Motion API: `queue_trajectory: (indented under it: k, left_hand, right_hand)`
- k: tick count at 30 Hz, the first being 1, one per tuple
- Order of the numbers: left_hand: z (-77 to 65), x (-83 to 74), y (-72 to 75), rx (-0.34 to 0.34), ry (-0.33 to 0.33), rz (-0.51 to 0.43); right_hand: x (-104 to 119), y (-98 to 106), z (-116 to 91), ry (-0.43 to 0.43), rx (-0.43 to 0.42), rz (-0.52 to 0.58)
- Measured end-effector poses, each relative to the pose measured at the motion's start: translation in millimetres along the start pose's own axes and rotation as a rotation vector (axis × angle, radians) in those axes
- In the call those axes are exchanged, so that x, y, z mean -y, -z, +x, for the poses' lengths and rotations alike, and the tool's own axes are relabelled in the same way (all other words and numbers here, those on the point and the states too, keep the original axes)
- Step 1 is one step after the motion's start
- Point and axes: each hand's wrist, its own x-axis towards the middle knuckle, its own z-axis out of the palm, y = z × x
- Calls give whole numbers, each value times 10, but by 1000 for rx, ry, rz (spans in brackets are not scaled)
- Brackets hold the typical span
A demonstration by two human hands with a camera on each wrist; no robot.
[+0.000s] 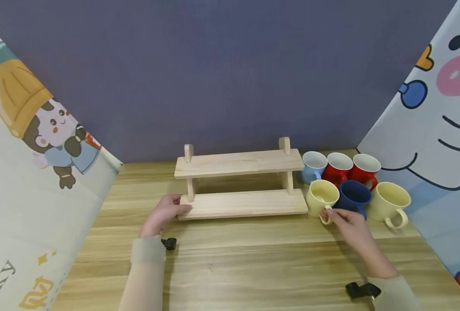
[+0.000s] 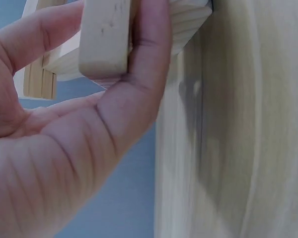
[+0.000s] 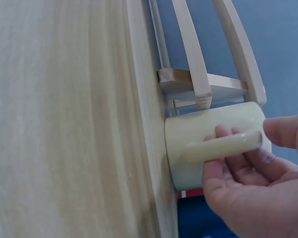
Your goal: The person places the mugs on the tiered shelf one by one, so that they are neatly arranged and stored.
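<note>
A two-tier wooden shelf [image 1: 239,164] stands on the table. My left hand [image 1: 164,212] grips the left end of its lower board [image 1: 249,204], thumb on top; in the left wrist view, fingers curl under the board's end [image 2: 104,42]. With my right hand [image 1: 352,224] I hold the handle of a yellow mug [image 1: 322,194], which stands upright just beside the shelf's right end. The right wrist view shows fingers passing behind the mug's handle [image 3: 223,147]. Touching or close to that mug are a dark blue mug [image 1: 354,194] and a light blue mug [image 1: 314,164].
Two red mugs [image 1: 337,166] with white insides stand at the back right. Another yellow mug [image 1: 391,201] is at the right end of the group, its handle towards me. A dark wall [image 1: 233,77] rises behind the shelf, and printed panels [image 1: 439,142] flank the wooden table [image 1: 233,263].
</note>
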Motion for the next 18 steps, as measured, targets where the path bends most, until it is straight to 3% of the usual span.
queue_trajectory:
  k: [18]
  left_hand:
    - [8, 57, 25, 13, 15, -119]
  right_hand:
    - [-128, -34, 2, 44, -13, 120]
